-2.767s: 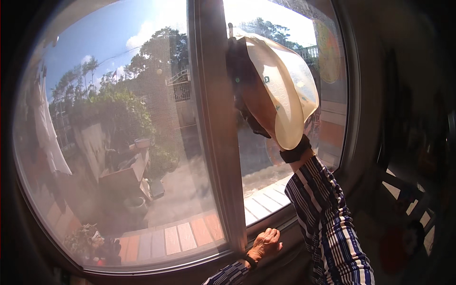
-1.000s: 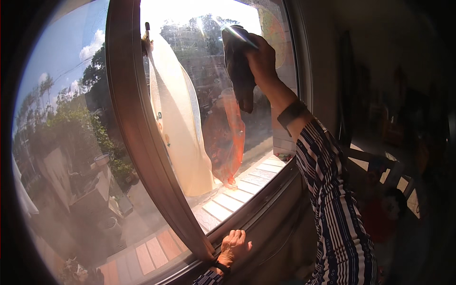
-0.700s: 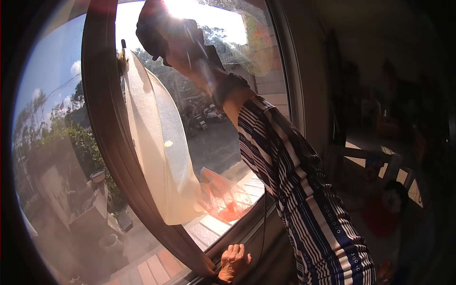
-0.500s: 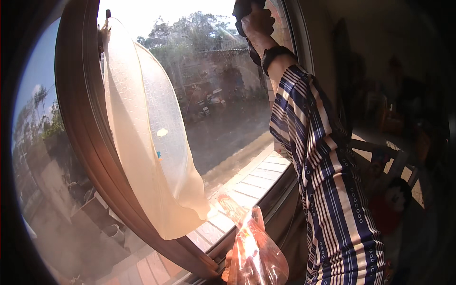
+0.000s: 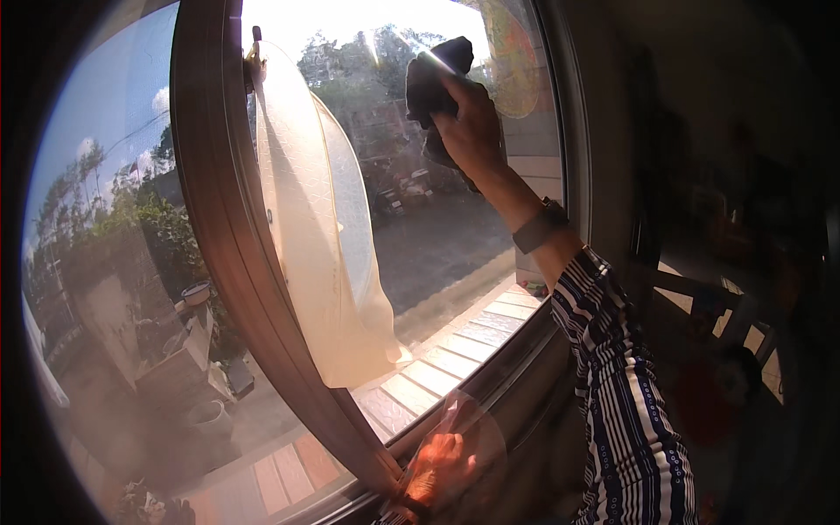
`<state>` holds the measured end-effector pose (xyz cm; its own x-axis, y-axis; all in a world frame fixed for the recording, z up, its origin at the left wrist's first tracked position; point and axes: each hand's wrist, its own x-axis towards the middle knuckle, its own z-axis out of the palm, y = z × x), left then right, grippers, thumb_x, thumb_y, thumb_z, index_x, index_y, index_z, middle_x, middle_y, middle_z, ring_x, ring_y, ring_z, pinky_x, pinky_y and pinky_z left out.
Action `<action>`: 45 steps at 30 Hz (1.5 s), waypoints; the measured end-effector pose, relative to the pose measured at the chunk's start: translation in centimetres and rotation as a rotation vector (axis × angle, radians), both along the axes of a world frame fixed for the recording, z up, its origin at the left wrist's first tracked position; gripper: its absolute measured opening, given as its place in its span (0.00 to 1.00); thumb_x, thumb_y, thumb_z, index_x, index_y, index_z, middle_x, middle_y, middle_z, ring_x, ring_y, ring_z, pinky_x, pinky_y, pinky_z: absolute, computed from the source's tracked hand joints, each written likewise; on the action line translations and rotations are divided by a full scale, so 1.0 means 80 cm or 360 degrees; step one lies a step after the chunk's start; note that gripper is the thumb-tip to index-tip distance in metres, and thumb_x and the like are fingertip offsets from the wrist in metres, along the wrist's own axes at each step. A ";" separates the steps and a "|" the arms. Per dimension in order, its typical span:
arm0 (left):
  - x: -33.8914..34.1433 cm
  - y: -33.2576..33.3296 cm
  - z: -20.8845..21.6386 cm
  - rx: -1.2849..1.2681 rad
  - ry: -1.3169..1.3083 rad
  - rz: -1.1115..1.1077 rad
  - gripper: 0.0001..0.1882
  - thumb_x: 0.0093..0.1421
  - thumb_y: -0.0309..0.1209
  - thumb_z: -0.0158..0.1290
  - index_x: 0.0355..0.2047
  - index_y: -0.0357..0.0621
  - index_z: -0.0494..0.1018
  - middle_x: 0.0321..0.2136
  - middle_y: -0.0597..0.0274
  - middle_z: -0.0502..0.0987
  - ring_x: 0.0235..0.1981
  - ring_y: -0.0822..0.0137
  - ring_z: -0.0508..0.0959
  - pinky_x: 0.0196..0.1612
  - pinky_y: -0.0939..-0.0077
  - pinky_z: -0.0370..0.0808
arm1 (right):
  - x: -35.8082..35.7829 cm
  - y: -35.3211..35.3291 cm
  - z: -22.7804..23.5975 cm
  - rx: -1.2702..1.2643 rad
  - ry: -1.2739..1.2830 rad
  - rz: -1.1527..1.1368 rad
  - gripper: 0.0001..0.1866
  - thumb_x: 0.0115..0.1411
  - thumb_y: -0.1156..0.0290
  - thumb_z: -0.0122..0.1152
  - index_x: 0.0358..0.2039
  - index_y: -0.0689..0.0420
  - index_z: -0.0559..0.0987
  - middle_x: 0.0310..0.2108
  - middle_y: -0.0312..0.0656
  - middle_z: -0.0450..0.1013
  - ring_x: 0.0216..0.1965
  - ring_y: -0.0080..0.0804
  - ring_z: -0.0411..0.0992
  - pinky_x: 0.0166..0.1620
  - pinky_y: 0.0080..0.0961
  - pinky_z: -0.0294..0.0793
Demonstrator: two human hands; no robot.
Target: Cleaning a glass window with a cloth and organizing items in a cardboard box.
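My right hand is closed on a bunched dark cloth, up against the window glass. A dark band circles that wrist, below which a striped sleeve runs down to the lower edge. Low in the picture, by the sill, my left hand has its fingers bent at a translucent pinkish plastic thing. Its outline is faint, and I cannot make out whether it is a bottle or a bag. Part of the left hand shows through the plastic.
A brown window frame post stands left of my hands. Beside it hangs a pale cream cloth. Outside lies a tiled ledge, with trees and a yard beyond. On the right, a dark room holds a slatted wooden piece of furniture.
My right hand has come lower and left with the dark cloth. The view has shifted, putting the frame post further right. My left hand shows more plainly, and the pinkish plastic has changed its angle.
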<state>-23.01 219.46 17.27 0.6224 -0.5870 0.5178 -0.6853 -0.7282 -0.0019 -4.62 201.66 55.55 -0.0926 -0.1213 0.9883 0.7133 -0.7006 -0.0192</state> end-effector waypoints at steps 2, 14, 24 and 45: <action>0.001 -0.009 -0.001 -0.0019 -0.0054 0.0008 0.21 0.45 0.42 0.54 0.32 0.36 0.69 0.24 0.58 0.69 0.28 0.62 0.71 0.27 0.70 0.71 | -0.023 0.036 0.027 -0.0047 0.0076 0.0092 0.24 0.45 0.75 0.55 0.46 0.49 0.71 0.39 0.44 0.70 0.45 0.42 0.65 0.49 0.37 0.62; 0.003 -0.021 0.002 -0.0210 -0.0014 -0.0063 0.19 0.45 0.41 0.55 0.31 0.39 0.69 0.27 0.57 0.70 0.31 0.59 0.72 0.32 0.67 0.73 | -0.051 0.119 0.126 -0.0174 -0.0145 0.0358 0.14 0.56 0.61 0.49 0.38 0.57 0.71 0.35 0.46 0.69 0.40 0.44 0.66 0.47 0.36 0.63; -0.009 -0.013 -0.008 -0.0230 0.0082 0.0014 0.17 0.42 0.38 0.56 0.27 0.38 0.70 0.26 0.57 0.70 0.32 0.59 0.71 0.36 0.68 0.71 | -0.085 0.034 -0.066 -0.0522 0.0054 -0.0130 0.30 0.39 0.82 0.56 0.47 0.47 0.69 0.46 0.40 0.65 0.47 0.45 0.63 0.46 0.35 0.71; 0.020 -0.018 -0.025 -0.0188 0.0042 0.0042 0.16 0.43 0.39 0.56 0.26 0.40 0.71 0.28 0.56 0.71 0.33 0.58 0.72 0.36 0.63 0.71 | -0.467 -0.140 -0.509 0.1782 0.2552 0.1188 0.25 0.43 0.81 0.47 0.46 0.65 0.69 0.36 0.43 0.73 0.35 0.29 0.73 0.43 0.24 0.74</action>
